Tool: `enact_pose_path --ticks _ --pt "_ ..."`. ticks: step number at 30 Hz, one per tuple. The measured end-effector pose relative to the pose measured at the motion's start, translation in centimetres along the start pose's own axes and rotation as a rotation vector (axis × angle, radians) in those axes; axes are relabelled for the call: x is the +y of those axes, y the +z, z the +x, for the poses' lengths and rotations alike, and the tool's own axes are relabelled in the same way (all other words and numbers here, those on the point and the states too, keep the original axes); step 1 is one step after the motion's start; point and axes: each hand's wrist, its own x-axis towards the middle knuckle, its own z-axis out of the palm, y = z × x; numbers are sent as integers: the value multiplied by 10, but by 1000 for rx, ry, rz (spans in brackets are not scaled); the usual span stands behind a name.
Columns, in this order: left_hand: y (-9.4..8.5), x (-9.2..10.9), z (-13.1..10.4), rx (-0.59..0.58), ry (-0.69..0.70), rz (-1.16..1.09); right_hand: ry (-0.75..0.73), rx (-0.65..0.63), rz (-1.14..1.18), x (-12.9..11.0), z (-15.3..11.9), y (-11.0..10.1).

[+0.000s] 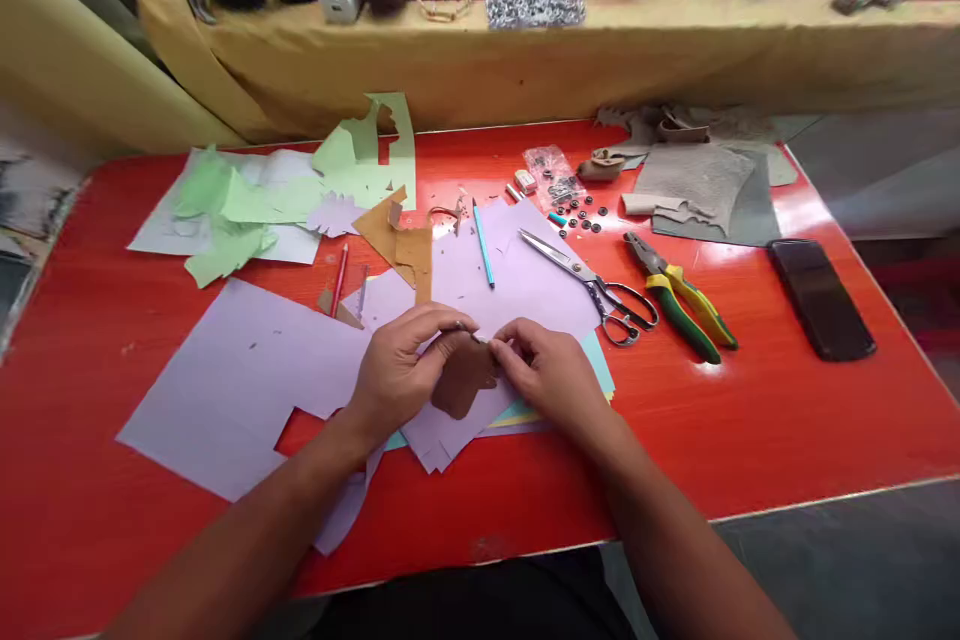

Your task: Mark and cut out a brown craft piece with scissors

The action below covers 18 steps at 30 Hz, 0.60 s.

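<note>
Both my hands meet over a stack of lilac paper (517,260). A small brown piece of leather (461,380) hangs between them, with rounded lower corners. My left hand (412,360) pinches its top edge between thumb and fingers. My right hand (544,365) is closed at the upper right corner of the same piece, thumb against the fingers. Something small and pale shows between the fingertips, too small to name. Just beyond my hands lie a blue pen (483,245) and tan leather scraps (409,255). Scissors (592,285) rest to the right, partly on the paper.
Pliers (679,295) and a black phone (821,300) lie at the right. Small black snap parts (585,215) are scattered beyond the scissors. Grey leather pieces (694,185) sit back right. Green paper scraps (247,205) and a large lilac sheet (225,370) cover the left of the red table (787,430).
</note>
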Motion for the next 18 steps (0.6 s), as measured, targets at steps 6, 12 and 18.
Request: enact_pose_path --ticks 6,12,18 --pt "1 -1 -3 -18 47 28 -6 5 5 1 0 0" --pt "3 -3 -2 -28 76 67 -1 5 22 1 0 0" --pt "3 -3 -3 -33 81 74 -7 8 25 1 0 0"
